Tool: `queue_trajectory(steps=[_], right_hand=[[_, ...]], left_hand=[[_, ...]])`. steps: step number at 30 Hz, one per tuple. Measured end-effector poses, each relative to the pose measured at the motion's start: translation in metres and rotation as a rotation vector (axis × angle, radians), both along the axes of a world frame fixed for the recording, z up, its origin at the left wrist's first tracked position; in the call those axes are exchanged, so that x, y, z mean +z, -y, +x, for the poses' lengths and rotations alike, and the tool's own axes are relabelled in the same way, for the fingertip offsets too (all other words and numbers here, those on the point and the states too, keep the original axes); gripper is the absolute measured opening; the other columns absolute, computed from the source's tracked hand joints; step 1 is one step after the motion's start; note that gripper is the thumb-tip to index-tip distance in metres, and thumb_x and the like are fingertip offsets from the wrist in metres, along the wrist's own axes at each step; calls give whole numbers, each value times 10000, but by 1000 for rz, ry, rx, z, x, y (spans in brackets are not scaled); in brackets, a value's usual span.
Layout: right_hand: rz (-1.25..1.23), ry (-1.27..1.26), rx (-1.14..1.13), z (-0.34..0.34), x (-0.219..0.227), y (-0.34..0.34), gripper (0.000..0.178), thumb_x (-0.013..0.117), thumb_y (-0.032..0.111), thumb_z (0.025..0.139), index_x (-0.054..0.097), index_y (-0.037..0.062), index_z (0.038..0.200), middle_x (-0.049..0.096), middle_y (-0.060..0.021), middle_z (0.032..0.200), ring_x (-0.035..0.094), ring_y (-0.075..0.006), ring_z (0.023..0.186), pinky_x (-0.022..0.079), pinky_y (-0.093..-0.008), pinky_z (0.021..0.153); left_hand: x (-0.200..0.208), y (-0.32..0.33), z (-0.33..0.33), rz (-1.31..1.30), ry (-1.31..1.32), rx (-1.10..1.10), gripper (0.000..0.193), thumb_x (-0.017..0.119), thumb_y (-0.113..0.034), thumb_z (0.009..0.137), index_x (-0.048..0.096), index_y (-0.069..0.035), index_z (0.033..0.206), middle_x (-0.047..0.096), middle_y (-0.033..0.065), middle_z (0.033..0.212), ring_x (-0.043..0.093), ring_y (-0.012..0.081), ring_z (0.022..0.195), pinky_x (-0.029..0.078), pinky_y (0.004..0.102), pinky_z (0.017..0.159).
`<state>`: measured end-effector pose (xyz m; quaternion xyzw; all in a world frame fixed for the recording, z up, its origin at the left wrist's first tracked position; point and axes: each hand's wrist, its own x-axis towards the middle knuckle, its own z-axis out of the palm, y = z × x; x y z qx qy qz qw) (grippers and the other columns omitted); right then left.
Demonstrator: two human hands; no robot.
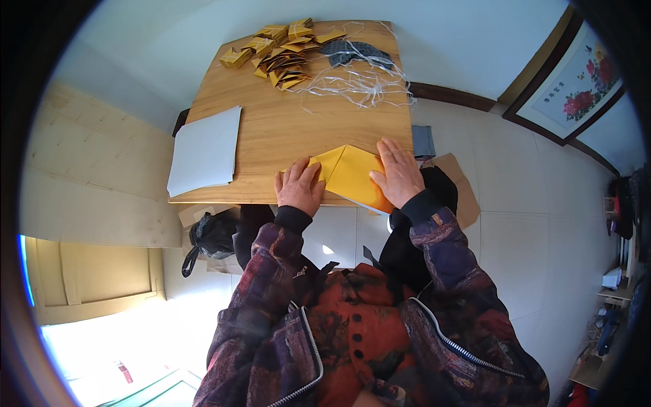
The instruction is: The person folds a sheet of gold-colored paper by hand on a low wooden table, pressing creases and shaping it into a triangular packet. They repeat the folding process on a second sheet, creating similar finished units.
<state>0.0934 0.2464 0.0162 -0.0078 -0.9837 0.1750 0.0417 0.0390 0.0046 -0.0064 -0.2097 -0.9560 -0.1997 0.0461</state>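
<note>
Yellow paper point(349, 169), creased to a peak, lies at the near edge of the bench point(278, 132), partly beneath both hands; the right hand point(398, 173) rests palm down on it, unclenched, fingers extended; the left hand point(300, 186) bends its fingers over the other end, whether pinching I cannot tell; white sheets point(205, 150) lie farther left; folded yellow pieces point(281, 68), white strings point(369, 87) and grey cloth point(339, 54) crowd the far end.

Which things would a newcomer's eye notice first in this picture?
Probably the bright yellow paper under the left hand and right hand, at the near edge of the wooden table. Then the gold folded pieces piled at the far side, with tangled white strings to their right.
</note>
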Motion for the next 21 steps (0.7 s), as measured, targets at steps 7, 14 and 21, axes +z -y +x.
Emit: queue_trajectory(steps=[7, 14, 21], right_hand=[[-89, -204, 167, 55, -4, -10, 527, 617, 185, 872, 462, 10, 1345, 409, -140, 1457, 356, -306, 1368, 275, -430, 1129], [-80, -119, 160, 67, -17, -3, 560, 655, 200, 839, 478, 50, 1349, 406, -97, 1471, 324, -275, 1396, 254, -455, 1137], [1, -206, 221, 77, -12, -15, 468, 678, 177, 817, 550, 93, 1259, 477, -75, 1403, 393, -241, 1351, 254, -483, 1126]], left_hand=[[10, -14, -5, -168, -200, -254, 476, 542, -116, 867, 510, -186, 1337, 400, 52, 1474, 345, 265, 1384, 223, 480, 1151], [5, -7, -26, 75, 200, -562, 599, 644, -160, 828, 457, -166, 1397, 346, 108, 1512, 306, 314, 1404, 302, 437, 1129], [13, -11, -1, -164, -10, -536, 885, 827, -287, 663, 406, -180, 1434, 306, 143, 1521, 287, 363, 1401, 269, 479, 1134]])
